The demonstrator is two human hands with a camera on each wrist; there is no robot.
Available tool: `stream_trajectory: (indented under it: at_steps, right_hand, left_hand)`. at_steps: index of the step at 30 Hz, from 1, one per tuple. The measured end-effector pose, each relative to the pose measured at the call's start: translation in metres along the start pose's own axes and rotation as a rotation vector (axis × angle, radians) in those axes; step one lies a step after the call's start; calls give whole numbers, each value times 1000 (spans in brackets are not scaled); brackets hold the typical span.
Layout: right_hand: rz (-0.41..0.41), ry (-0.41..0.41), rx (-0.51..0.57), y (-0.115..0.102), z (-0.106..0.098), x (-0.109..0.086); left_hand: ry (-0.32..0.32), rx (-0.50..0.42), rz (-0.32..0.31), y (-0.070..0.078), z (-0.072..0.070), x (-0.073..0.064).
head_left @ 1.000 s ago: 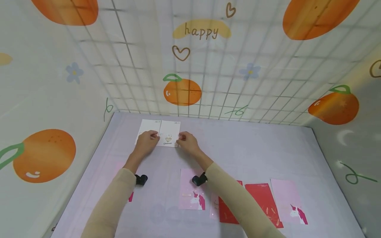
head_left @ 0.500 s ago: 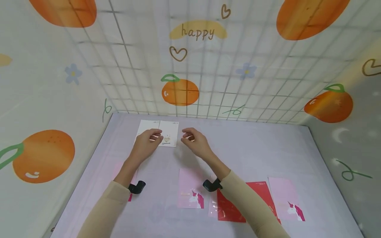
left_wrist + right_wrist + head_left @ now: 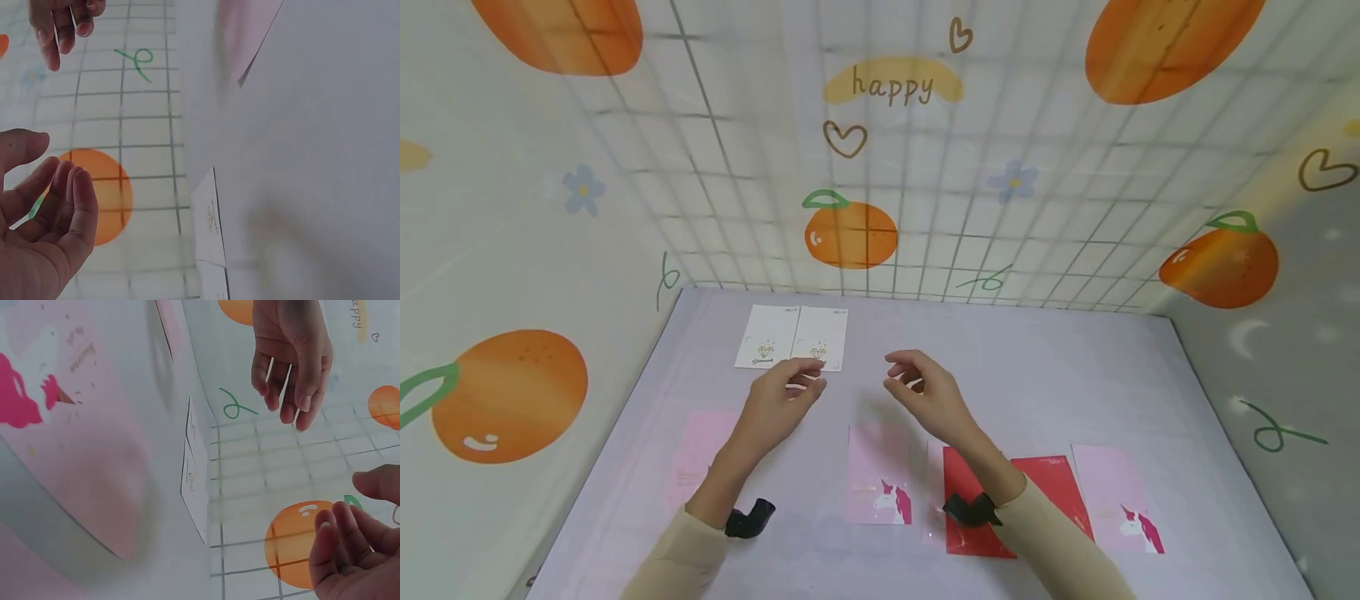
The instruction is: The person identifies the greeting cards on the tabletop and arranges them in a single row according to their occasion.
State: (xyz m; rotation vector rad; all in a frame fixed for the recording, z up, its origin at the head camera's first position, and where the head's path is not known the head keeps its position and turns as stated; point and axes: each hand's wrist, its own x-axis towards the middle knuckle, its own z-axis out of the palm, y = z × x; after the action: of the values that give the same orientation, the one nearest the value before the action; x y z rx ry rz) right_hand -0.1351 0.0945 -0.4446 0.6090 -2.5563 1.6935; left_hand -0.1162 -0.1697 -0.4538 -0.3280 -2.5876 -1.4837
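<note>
Two white cards with gold diamond prints lie side by side at the far left of the table: the left card (image 3: pixel 767 333) and the right card (image 3: pixel 826 329). My left hand (image 3: pixel 781 400) hovers just in front of them, its fingertips overlapping the right card's lower edge in the head view; it holds nothing. Off to the right, my right hand (image 3: pixel 932 396) is raised above the table, fingers loosely bent, with nothing in them. Below and between the hands lies a pink unicorn card (image 3: pixel 876 475). In the left wrist view both hands show bare, relaxed fingers (image 3: pixel 81 219).
Another pink card (image 3: pixel 703 446) lies partly under the left forearm. Two red cards, the right one (image 3: pixel 1056 492) partly covered by the right sleeve, lie at the front right beside a pink unicorn card (image 3: pixel 1116 492). A printed curtain (image 3: pixel 925 208) over a grid bounds the back.
Both hands have let go of the right white card and drawn back toward the front, the right hand also moving right. The two white cards stay side by side.
</note>
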Motion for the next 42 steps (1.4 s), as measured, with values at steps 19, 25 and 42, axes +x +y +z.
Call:
stream_trajectory:
  at_steps: [19,25,42]
  right_hand:
    - [63,65,-27,13,-27,-53]
    - [104,115,-18,28,-48,-70]
    - [221,183,-165,75,-82,-118]
  left_hand:
    - [-60,-43,-26,12,42,-28]
    - [-125,-65,-24,17,69,-27]
    - [-345,-75,-42,22,135,-24]
